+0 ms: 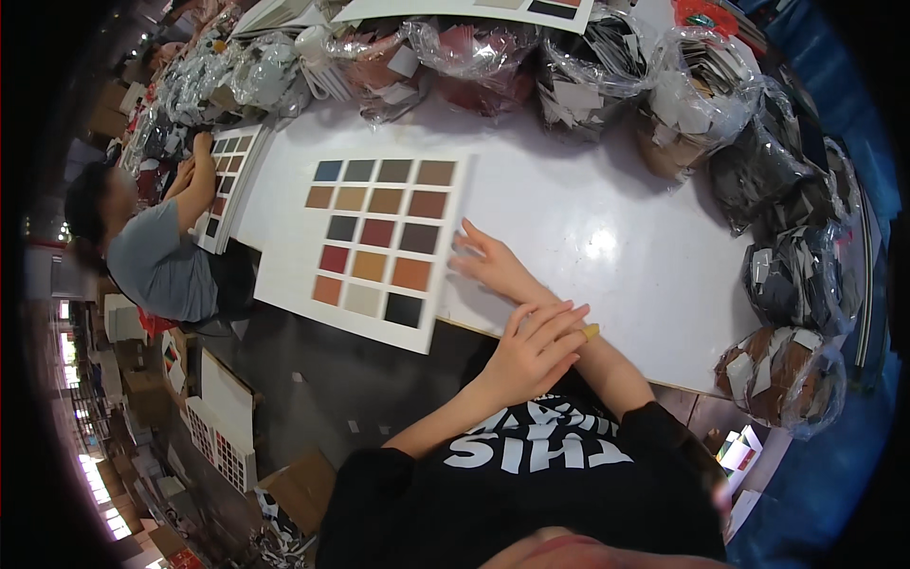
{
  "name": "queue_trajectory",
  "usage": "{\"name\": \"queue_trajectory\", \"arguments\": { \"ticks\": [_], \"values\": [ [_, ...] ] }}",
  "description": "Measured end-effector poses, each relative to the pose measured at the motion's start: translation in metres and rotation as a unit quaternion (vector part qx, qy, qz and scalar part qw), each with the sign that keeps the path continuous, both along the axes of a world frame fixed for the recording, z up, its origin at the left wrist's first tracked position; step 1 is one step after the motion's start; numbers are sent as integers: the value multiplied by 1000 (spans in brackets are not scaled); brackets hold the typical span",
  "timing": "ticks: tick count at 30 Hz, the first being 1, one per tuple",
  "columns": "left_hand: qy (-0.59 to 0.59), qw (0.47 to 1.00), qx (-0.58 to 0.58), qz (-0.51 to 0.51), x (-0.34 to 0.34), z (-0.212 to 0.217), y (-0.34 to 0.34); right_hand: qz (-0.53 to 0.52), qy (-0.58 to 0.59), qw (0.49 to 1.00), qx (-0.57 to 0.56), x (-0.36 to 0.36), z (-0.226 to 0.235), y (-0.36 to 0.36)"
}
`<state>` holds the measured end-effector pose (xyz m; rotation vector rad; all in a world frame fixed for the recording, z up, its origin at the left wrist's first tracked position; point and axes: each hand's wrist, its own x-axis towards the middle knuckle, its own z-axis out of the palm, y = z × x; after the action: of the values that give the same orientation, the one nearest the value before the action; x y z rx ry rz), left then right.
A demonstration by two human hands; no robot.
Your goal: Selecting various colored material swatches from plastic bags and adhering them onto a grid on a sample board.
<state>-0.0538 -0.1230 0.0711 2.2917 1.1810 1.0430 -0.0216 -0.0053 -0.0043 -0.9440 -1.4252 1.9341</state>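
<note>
A white sample board (289, 256) with rows of coloured swatches lies on the white table, its near part jutting past the table edge. My right hand (491, 264) is beside the board's right edge, fingers spread and slightly blurred. Whether its fingertips touch the board I cannot tell. My left hand (538, 353) crosses over my right forearm, fingers stretched out and nothing in its grasp. A yellow cover (591, 332) sits on one of its fingertips.
Clear plastic bags of swatch pieces (697, 100) line the table's far and right edges. Another board (521, 11) lies at the far edge. On the left, a person in a grey shirt (161, 261) handles stacked swatch boards (227, 180). Cardboard boxes (301, 488) stand on the floor.
</note>
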Motion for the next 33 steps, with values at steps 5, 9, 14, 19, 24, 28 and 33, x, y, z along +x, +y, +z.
{"name": "queue_trajectory", "arguments": {
  "ticks": [5, 9, 14, 19, 24, 28, 33],
  "values": [
    [-16, 994, -5, 111, -29, -12, -4, -107, 41, 971, 210, 40, 72, 115],
    [-15, 994, -24, 110, -37, -21, -1, -230, 36, 969, 85, 89, 157, 201],
    [-21, 996, -27, 86, -31, -23, 2, -144, 184, 972, -39, 77, 147, 289],
    [-42, 994, -32, 93, -39, -21, 31, -242, 155, 958, 3, 61, 165, 323],
    [-285, 926, -218, 119, -80, 1, 61, -102, 444, 887, 80, 83, 214, 224],
    [-531, 783, -316, 73, -99, 3, 65, -177, 391, 896, 115, 160, 182, 87],
    [-778, 546, -285, -127, -135, -37, 39, -268, 265, 925, 46, 283, 76, -79]
  ]
}}
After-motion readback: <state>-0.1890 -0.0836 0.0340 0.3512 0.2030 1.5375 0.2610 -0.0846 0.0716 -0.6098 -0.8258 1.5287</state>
